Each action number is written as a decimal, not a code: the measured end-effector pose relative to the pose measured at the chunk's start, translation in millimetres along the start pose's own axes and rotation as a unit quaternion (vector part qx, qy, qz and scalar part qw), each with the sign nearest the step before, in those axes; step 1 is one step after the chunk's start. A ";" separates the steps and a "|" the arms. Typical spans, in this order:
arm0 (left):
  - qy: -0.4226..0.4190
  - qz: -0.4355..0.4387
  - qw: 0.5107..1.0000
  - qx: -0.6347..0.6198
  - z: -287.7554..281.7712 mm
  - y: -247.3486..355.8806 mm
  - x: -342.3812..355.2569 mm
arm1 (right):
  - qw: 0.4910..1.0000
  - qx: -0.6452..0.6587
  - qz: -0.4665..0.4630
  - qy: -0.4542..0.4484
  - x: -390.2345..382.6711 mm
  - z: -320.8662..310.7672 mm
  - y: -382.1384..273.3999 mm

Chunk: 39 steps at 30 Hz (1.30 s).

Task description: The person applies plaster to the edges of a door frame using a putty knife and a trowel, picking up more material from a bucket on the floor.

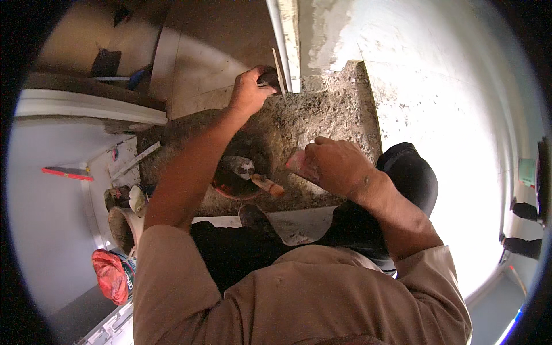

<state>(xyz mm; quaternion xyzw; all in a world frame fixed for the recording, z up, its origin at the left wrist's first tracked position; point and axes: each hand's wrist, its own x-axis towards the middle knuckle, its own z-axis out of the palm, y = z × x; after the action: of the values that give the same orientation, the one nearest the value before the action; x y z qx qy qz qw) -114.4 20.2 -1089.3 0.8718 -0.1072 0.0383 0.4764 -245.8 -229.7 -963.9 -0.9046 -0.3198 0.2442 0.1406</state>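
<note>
My left hand (250,95) reaches forward to the foot of a white door post (287,46). Its fingers are curled around a dark object (268,79) beside the post, whose kind I cannot make out. Closer in, my right hand (340,164) grips a flat pinkish-red piece (303,165) above the rough, mortar-strewn floor (339,109). Between my forearms stands a dark round bucket (233,192), partly hidden by my left arm. A trowel with a grey blade (241,165) and a wooden handle (268,186) lies across it.
Pale floor tiles (425,109) border the rough patch on the right. At the left are a clay-coloured pipe (122,227), a red bag (109,276) and a red strip (68,173). Another person's dark shoes (524,210) show at the far right.
</note>
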 end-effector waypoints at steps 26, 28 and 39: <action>0.025 -0.030 0.996 -0.076 87.2 -28.7 26.9 | 0.998 0.066 0.005 0.009 -51.9 -13.9 34.0; 0.025 -0.040 0.986 -0.158 84.4 -39.3 26.1 | 0.997 0.081 0.005 0.008 -50.9 -15.5 29.3; 0.032 -0.002 0.999 -0.018 83.5 -31.1 34.6 | 0.998 0.069 -0.001 0.012 -46.6 -16.3 30.5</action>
<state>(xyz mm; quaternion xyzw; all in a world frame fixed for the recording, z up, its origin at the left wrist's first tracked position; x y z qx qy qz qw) -76.7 -38.8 -1154.4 0.8616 -0.0906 0.0635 0.4953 -253.0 -284.5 -946.3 -0.8952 -0.3011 0.2552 0.2070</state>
